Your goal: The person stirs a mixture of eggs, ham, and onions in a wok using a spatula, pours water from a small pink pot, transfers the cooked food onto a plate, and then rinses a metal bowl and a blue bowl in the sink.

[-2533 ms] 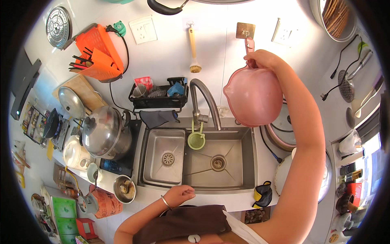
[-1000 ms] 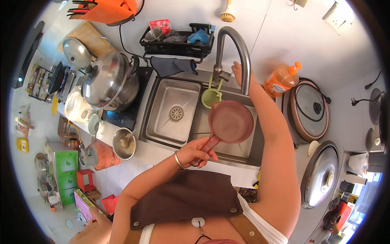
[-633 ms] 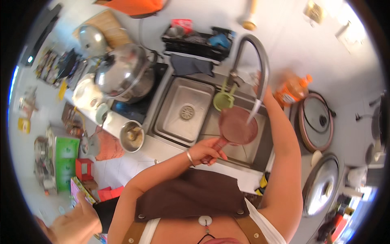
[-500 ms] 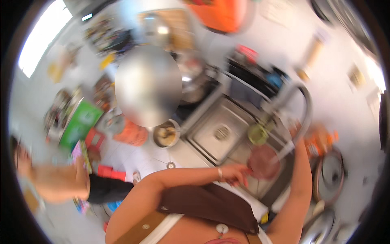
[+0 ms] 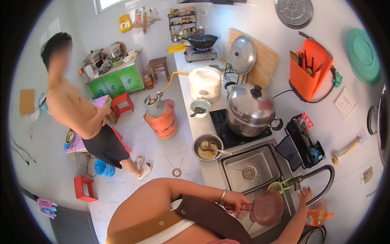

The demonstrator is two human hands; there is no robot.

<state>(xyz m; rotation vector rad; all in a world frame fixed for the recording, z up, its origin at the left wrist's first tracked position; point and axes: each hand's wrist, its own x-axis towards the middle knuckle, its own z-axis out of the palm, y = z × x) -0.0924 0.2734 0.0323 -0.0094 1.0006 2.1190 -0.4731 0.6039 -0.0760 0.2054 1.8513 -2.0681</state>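
My left hand (image 5: 236, 202) is wrapped round the short handle of a reddish-brown plastic dipper (image 5: 268, 209). The dipper is held over the right side of the sink, its bowl facing up. My right hand (image 5: 304, 197) is raised beside the curved grey faucet (image 5: 331, 179), its fingers stretched out and slightly blurred. Whether they touch the faucet is hard to make out. Between the faucet base and the dipper sits a light green round container (image 5: 276, 187). Left of it is the steel sink basin (image 5: 227, 173) with a drain in its floor.
A steel bowl with a spoon (image 5: 208, 147) stands at the counter edge, near a lidded pot (image 5: 250, 107) on a black cooktop. An orange bottle (image 5: 317, 217) is beyond my right forearm. Another person (image 5: 75, 105) stands at the left, near a gas cylinder (image 5: 156, 106).
The view has swung, moving the sink lower and bringing more of the room and the other person into sight. My left hand still grips the dipper; my right stays by the faucet.
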